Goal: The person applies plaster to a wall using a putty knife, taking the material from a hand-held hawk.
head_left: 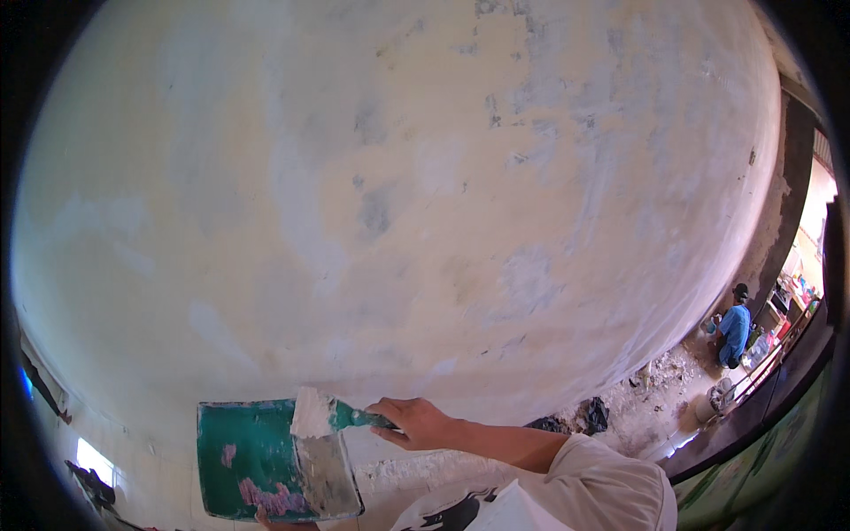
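Note:
My right hand (420,423) is closed around the green handle of a putty knife (312,413). Pale filler coats its broad blade, which lies over the upper part of a green tray (239,442). The tray has a grey, smeared strip along its right side and pinkish filler (270,497) near its lower edge. My left hand (285,525) grips the tray from below; only the thumb and a bit of the hand show, the rest hidden or cut off by the frame. Ahead rises a cream wall (425,212) with whitish and grey patches, close behind the tray.
Far right, a person (733,329) in a blue top and dark cap crouches by the wall's end. Rubble (664,380) and a dark plastic bag (595,414) lie on the floor there, near a bucket (713,400). Dark items (93,485) sit at the lower left.

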Demonstrator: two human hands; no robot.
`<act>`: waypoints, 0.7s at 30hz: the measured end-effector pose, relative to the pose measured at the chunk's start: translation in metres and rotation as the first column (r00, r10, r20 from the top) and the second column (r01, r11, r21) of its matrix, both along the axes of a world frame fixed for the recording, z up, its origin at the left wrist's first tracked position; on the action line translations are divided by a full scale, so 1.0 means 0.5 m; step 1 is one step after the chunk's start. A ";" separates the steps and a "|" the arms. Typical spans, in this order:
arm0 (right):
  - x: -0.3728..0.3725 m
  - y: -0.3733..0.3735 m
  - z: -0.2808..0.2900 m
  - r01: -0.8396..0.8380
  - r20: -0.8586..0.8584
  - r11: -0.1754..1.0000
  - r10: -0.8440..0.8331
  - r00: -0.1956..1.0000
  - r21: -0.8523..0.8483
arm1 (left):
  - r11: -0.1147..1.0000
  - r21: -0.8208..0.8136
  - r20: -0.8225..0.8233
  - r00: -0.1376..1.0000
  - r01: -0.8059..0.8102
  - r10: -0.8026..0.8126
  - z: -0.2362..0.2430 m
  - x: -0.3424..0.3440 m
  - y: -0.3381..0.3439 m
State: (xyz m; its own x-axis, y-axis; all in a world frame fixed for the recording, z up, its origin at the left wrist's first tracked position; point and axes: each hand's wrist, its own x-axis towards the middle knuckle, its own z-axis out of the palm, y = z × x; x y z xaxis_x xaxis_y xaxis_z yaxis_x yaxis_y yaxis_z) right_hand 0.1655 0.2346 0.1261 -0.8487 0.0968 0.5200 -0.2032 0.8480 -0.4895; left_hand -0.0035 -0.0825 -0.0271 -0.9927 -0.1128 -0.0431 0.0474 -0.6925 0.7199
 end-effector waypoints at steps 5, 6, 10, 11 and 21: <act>0.080 0.077 0.107 0.220 -0.051 0.975 -0.220 0.974 -0.003 | 0.988 -0.140 -0.089 0.995 -0.059 0.047 -0.017 -0.005 -0.002; 0.094 0.097 0.127 0.256 -0.123 0.967 -0.254 0.959 0.000 | 0.984 -0.162 -0.101 0.994 -0.067 0.051 -0.019 -0.009 0.001; 0.151 0.171 0.207 0.425 -0.358 0.905 -0.392 0.848 0.014 | 0.969 -0.232 -0.137 0.989 -0.088 0.057 -0.029 -0.022 0.005; 0.168 0.187 0.226 0.474 -0.400 0.880 -0.427 0.811 0.020 | 0.967 -0.241 -0.140 0.989 -0.084 0.051 -0.034 -0.026 0.011; 0.253 0.268 0.317 0.610 -0.683 0.792 -0.450 0.576 -0.008 | 0.949 -0.305 -0.201 0.979 -0.084 0.021 -0.024 -0.061 0.045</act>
State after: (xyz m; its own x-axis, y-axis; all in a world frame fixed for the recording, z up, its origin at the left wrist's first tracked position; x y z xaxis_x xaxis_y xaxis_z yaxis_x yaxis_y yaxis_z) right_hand 0.2920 0.3686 0.2844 -0.1461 0.2439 0.9587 0.1337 0.9651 -0.2251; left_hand -0.0340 -0.0601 -0.0393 -0.9706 -0.1419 0.1943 0.2371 -0.4285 0.8719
